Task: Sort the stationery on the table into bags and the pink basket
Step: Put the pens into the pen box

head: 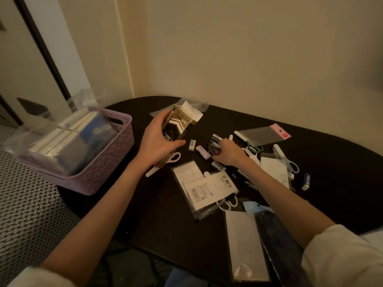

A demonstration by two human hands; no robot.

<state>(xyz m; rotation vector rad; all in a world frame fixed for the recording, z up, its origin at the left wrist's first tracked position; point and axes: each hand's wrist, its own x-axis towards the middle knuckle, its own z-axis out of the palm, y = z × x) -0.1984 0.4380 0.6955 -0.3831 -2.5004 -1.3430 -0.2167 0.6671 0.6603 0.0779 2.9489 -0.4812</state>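
While the left hand (157, 141) grips an open pen box (178, 127) upright, seemingly for refilling, the right hand (230, 152) curls round loose pens (214, 143); the pink basket (99, 162) sits beyond the left hand

1. You wear a loose white top; your right sleeve (339, 259) is pushed up near the elbow in soft folds.
2. Your left sleeve (39, 277) is the same white cloth, showing at the lower edge.
3. Both your forearms are bare, and your left hand (157, 141) and right hand (230, 152) carry no gloves.
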